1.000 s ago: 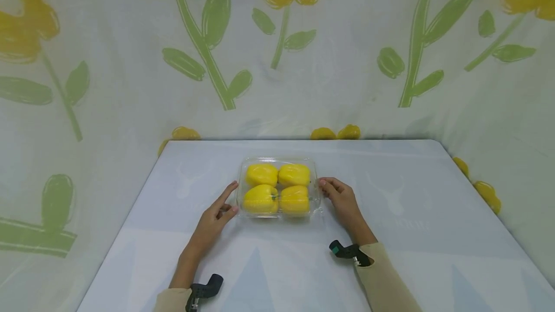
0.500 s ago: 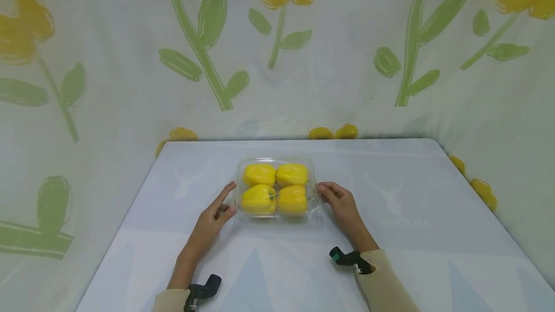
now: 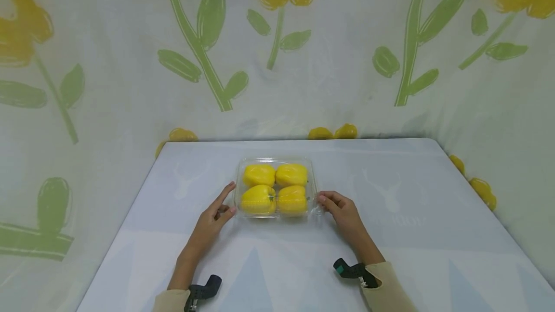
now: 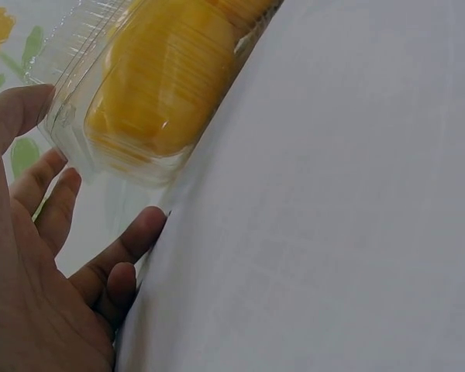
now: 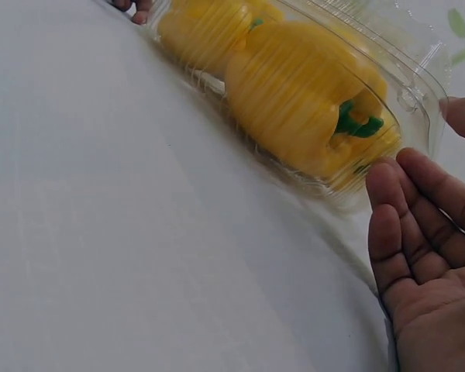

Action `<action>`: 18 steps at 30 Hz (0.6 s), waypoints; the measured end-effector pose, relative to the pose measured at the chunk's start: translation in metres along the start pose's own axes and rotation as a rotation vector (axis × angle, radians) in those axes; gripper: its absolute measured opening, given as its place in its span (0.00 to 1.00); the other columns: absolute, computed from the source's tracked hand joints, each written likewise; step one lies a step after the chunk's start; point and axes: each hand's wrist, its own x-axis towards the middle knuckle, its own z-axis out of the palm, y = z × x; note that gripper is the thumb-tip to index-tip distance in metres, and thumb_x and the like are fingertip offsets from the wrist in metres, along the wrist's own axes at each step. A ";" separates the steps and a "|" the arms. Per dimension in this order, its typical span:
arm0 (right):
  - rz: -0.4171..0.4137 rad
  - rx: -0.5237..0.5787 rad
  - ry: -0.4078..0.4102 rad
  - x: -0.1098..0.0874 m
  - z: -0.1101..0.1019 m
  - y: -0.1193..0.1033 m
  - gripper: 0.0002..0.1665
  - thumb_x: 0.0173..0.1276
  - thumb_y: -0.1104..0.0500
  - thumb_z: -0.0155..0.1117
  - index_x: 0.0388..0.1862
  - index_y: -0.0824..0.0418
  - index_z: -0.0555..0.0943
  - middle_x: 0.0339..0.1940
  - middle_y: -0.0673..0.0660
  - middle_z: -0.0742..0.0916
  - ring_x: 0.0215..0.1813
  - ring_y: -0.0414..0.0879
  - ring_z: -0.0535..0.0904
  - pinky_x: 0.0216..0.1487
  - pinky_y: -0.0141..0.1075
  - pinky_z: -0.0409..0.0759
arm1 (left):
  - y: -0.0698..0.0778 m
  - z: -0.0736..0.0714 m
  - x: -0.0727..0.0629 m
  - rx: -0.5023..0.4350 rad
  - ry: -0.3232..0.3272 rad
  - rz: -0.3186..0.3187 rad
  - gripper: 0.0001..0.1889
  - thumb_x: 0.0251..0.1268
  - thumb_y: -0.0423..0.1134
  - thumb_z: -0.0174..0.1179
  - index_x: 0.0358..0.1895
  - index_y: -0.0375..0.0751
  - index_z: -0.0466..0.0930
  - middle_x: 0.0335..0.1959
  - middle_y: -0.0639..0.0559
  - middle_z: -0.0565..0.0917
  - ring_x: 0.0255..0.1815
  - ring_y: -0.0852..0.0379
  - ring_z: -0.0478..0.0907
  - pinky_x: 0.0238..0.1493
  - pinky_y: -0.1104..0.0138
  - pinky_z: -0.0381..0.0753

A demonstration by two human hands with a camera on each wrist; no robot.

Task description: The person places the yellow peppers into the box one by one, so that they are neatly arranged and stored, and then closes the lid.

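A clear plastic clamshell box (image 3: 276,159) lies on the table with its lid over several yellow bell peppers (image 3: 258,200). My left hand (image 3: 207,225) is at the box's left side, index finger stretched toward the back and thumb at the front; in the left wrist view the thumb (image 4: 32,102) meets the rim and the other fingers spread below. At the right side, thumb and fingers of my right hand (image 3: 347,214) pinch the rim near the front corner. A green stem (image 5: 358,122) shows on one pepper in the right wrist view.
The box stands near the middle of the white table (image 3: 390,273), which has faint grey-blue prints. A curtain (image 3: 338,61) printed with yellow flowers hangs behind and at the sides. Each wrist wears a small black camera (image 3: 207,287).
My right hand has slid along the box's right rim toward the front. The left hand keeps its place at the left side; the whole head view has shifted a little.
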 end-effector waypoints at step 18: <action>-0.031 0.060 -0.063 -0.019 -0.002 0.002 0.18 0.73 0.50 0.64 0.51 0.62 0.84 0.40 0.55 0.86 0.45 0.48 0.80 0.50 0.32 0.78 | 0.000 -0.001 0.000 -0.007 -0.014 0.005 0.31 0.76 0.54 0.53 0.78 0.71 0.55 0.76 0.69 0.60 0.48 0.55 0.77 0.41 0.61 0.74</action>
